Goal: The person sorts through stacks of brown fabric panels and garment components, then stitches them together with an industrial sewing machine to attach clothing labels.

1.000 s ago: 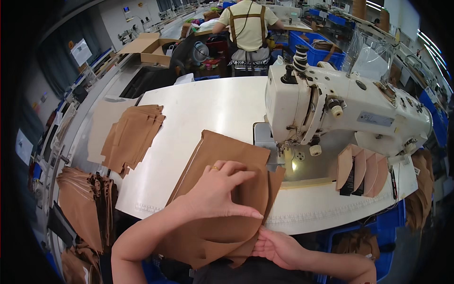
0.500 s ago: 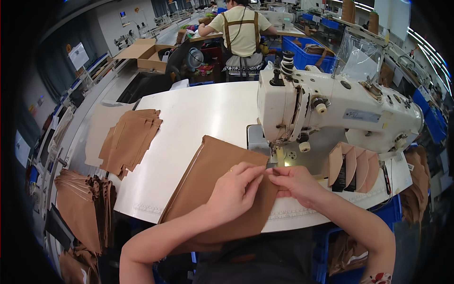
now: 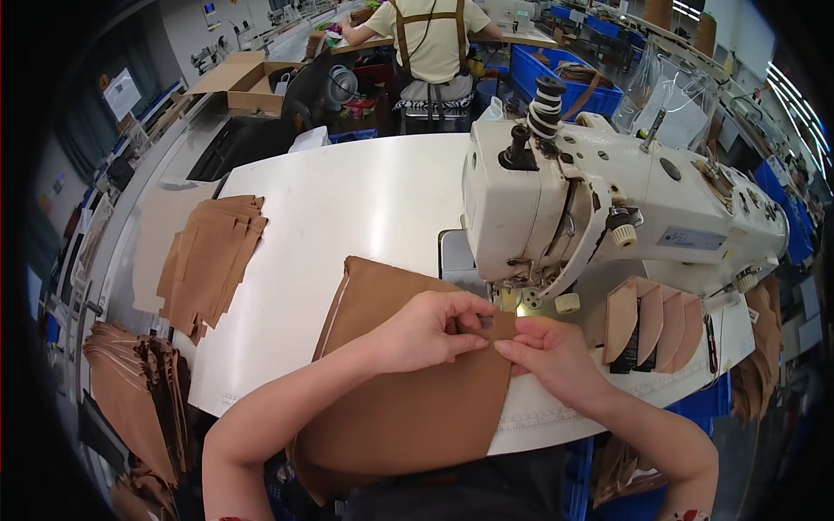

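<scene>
A large brown fabric panel lies on the white table, its lower part hanging over the front edge toward my lap. My left hand is closed at the panel's upper right edge, index finger and thumb bent around the cloth. A small brown fabric tab stands up between both hands. My right hand pinches the tab's lower end against the panel's edge with thumb and fingers. Just beyond the fingertips is the needle area of a white sewing machine, lit by a small lamp.
A divided holder stands right of the needle. Cut brown pieces lie at the table's left, with a stack of brown panels below them. Beyond the table sits another person, near a blue crate and an open cardboard box.
Both hands have shifted a little and the small tab now shows between them. The panel has slid toward me, drooping more over the front edge. The whole view has also shifted.
</scene>
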### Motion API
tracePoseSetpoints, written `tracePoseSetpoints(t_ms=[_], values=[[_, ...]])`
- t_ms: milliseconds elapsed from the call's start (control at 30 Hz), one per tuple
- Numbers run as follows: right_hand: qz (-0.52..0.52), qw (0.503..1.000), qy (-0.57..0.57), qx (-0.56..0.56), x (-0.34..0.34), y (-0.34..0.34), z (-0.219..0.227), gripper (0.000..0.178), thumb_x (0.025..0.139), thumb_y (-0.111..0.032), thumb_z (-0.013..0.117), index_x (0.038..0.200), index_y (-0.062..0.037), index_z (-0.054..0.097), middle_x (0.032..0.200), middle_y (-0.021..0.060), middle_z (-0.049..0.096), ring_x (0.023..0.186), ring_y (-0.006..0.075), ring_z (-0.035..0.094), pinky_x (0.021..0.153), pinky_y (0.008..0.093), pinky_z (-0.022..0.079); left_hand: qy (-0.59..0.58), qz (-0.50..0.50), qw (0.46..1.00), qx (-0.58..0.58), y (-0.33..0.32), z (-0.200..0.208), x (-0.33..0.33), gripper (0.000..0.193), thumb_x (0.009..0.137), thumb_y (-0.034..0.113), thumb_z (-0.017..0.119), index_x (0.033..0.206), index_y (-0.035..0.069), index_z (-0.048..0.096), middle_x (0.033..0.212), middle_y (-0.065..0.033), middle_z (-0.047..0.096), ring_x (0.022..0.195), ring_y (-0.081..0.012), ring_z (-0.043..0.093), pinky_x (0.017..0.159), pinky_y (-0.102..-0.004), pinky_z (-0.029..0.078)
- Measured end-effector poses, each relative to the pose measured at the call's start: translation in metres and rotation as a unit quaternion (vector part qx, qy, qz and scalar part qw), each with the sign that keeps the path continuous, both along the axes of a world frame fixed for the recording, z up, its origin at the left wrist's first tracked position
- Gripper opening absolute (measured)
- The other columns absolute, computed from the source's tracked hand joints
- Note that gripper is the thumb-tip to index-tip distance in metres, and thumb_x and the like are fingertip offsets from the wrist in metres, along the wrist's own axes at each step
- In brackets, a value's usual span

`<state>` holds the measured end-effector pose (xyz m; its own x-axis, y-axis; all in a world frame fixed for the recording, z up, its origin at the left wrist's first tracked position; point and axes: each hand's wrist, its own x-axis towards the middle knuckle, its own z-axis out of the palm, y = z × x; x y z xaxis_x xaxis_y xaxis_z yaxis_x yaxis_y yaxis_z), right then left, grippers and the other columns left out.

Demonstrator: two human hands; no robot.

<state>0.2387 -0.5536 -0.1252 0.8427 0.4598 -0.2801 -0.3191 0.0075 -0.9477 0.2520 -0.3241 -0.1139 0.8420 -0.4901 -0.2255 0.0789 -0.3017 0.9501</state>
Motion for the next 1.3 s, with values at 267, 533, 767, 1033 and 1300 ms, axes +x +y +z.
tracePoseSetpoints(t_ms=[267,533,767,1033,1300], values=[[0.016,0.999,0.011,-0.05,0.005,0.003,0.009,0.033,0.097,-0.01,0.067,0.127,0.0038,0.063,0.105,0.0051,0.073,0.089,0.0073,0.068,0.075,0.0234,0.057,0.037,0.072,0.995,-0.058,-0.005,-0.002,-0.006,0.037,0.094,0.006,0.072,0.131,0.004,0.063,0.09,0.0019,0.067,0.073,-0.0026,0.059,0.062,-0.019,0.052],[0.018,0.999,0.019,-0.026,0.003,0.002,0.003,0.032,0.096,-0.009,0.068,0.125,0.0031,0.065,0.103,0.004,0.073,0.089,0.0065,0.067,0.075,0.0225,0.056,-0.028,0.098,0.994,-0.034,-0.009,-0.002,-0.016,0.036,0.096,0.002,0.067,0.131,0.005,0.062,0.094,0.0017,0.066,0.072,-0.0017,0.057,0.063,-0.0193,0.05],[-0.016,0.998,-0.053,-0.037,-0.004,0.007,-0.002,0.036,0.094,-0.007,0.069,0.126,0.0078,0.062,0.102,0.0074,0.073,0.091,0.0076,0.067,0.078,0.0221,0.055,-0.047,0.109,0.993,-0.006,-0.011,-0.001,-0.022,0.035,0.096,0.003,0.068,0.13,0.003,0.062,0.097,0.0004,0.068,0.076,-0.002,0.059,0.066,-0.0191,0.051],[-0.01,0.997,-0.033,-0.069,0.0,0.005,-0.001,0.033,0.094,-0.004,0.069,0.126,0.0042,0.064,0.108,0.0061,0.072,0.094,0.009,0.067,0.08,0.0243,0.057,-0.055,0.142,0.987,-0.054,-0.015,-0.01,-0.026,0.037,0.096,0.0,0.066,0.132,0.002,0.06,0.098,-0.0004,0.069,0.08,-0.0026,0.059,0.074,-0.0195,0.051],[0.008,1.0,0.001,-0.018,-0.002,0.006,0.003,0.032,0.097,-0.009,0.068,0.126,0.0028,0.064,0.109,0.0052,0.072,0.094,0.0092,0.068,0.079,0.0246,0.057,-0.054,0.146,0.986,-0.062,-0.014,-0.015,-0.031,0.04,0.096,-0.002,0.064,0.135,0.002,0.057,0.102,-0.0013,0.068,0.083,-0.0028,0.059,0.075,-0.0196,0.051]])
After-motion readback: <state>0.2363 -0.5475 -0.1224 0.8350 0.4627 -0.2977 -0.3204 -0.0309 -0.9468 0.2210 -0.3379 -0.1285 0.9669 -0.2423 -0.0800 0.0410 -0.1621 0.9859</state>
